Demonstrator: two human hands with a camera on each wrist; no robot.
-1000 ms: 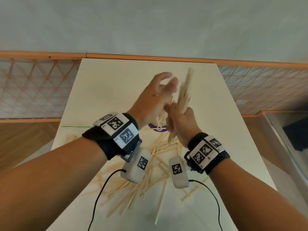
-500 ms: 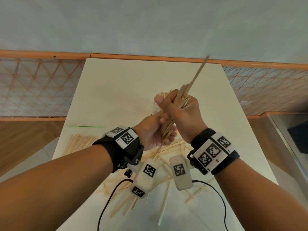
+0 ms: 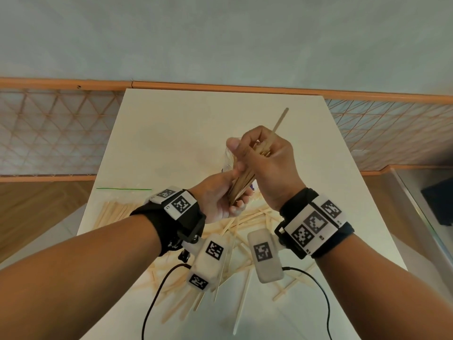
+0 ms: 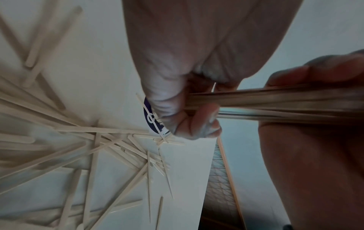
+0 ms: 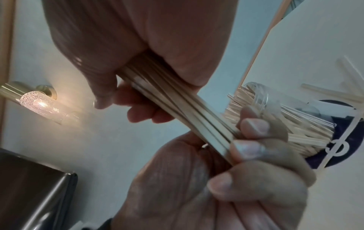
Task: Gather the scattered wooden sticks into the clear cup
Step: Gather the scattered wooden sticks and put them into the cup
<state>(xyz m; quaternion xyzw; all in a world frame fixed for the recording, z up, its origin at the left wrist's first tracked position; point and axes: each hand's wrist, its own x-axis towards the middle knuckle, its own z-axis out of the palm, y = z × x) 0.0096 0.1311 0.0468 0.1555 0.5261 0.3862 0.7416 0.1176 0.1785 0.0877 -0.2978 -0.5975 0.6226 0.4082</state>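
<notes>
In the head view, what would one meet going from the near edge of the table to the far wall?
Scattered sticks → left hand → bundle of sticks → right hand → bare table → orange rail → wall.

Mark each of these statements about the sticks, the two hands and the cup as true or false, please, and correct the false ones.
1. Both hands grip one bundle of sticks. True: the left hand holds its lower end, the right hand its upper part.
2. The clear cup is empty. False: the right wrist view shows many sticks already in it.
3. Loose sticks lie on the table under the wrists. True.
4. The bundle lies flat on the table. False: it is held in the air, above the table.
5. One stick juts out above the right hand. True.
</notes>
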